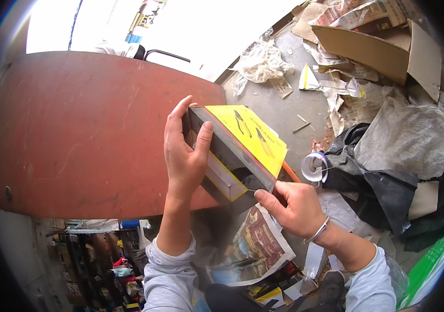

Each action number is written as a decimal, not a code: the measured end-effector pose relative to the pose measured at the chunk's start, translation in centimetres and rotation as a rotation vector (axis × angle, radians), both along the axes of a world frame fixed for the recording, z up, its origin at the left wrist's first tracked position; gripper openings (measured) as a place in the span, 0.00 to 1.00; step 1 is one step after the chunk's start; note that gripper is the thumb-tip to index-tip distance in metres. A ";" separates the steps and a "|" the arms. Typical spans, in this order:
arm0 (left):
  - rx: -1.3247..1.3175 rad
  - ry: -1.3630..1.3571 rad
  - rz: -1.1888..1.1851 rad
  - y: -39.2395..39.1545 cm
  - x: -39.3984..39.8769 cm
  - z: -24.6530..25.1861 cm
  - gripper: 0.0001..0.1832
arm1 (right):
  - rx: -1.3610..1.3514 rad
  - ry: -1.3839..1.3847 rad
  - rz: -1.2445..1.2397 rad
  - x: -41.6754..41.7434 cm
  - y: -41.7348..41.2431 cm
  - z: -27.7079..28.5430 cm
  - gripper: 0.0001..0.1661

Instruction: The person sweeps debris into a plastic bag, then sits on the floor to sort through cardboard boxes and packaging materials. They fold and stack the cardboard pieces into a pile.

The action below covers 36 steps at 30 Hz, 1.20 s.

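Observation:
I hold a yellow and black cardboard box [251, 134] in both hands, tilted beside the table edge. Its yellow face bears writing and pictures of plier-like hand tools. The black side turned to me has an opening, with a yellow-edged flap [227, 181] in it; what lies deeper inside is too dark to tell. My left hand [186, 152] grips the far left end, thumb along the black side. At the near right corner, my right hand [298, 206], with a bracelet at the wrist, pinches the edge. A narrow orange thing [291, 171] shows from behind the box.
To the left spreads a red tabletop [89, 136]. Crumpled plastic [262, 58], an opened brown carton [362, 50] and black sheeting [381, 179] litter the floor at right. A newspaper sheet [257, 249] lies below my hands. A green sack [426, 269] is at lower right.

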State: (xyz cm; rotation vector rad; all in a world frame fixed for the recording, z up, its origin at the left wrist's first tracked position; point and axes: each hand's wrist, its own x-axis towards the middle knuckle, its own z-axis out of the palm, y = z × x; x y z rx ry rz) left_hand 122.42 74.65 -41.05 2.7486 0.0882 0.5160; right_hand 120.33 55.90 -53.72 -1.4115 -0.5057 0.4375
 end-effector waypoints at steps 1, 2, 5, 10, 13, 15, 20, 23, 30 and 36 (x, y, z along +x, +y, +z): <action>0.070 0.048 -0.011 -0.2 0.1 0.3 0.23 | 0.082 0.076 0.034 -0.9 -0.4 0.4 0.33; 0.139 0.090 -0.022 -0.4 0.5 0.2 0.20 | 0.042 0.079 0.102 -1.3 -1.2 0.7 0.32; 0.050 0.354 -0.003 -0.7 -0.2 -1.4 0.18 | 0.252 0.658 0.358 -3.3 -2.8 2.0 0.32; -0.194 0.390 0.086 0.9 -3.4 -8.3 0.17 | 0.042 0.553 0.273 -5.5 -3.5 -0.1 0.33; -0.508 0.258 0.010 0.6 -5.0 -8.2 0.22 | -0.057 0.522 0.221 -5.4 -5.3 -0.8 0.31; -0.417 0.218 0.053 1.3 -7.3 -6.2 0.29 | -0.127 0.305 -0.007 -4.9 -5.4 0.6 0.27; -0.636 0.135 0.433 -0.9 -16.6 -7.3 0.48 | -0.325 -0.134 0.036 -4.9 -4.7 3.5 0.25; -1.545 0.198 0.266 -2.6 -20.9 -9.6 0.49 | -0.455 -0.444 0.138 -6.9 -3.3 3.7 0.31; -1.669 -0.060 0.207 -6.6 -23.6 -11.5 0.50 | -0.762 -0.546 0.286 -10.1 -2.6 5.9 0.35; -1.202 -0.057 0.271 -7.8 -21.6 -14.8 0.50 | -1.060 -0.399 0.320 -10.6 -1.8 8.3 0.40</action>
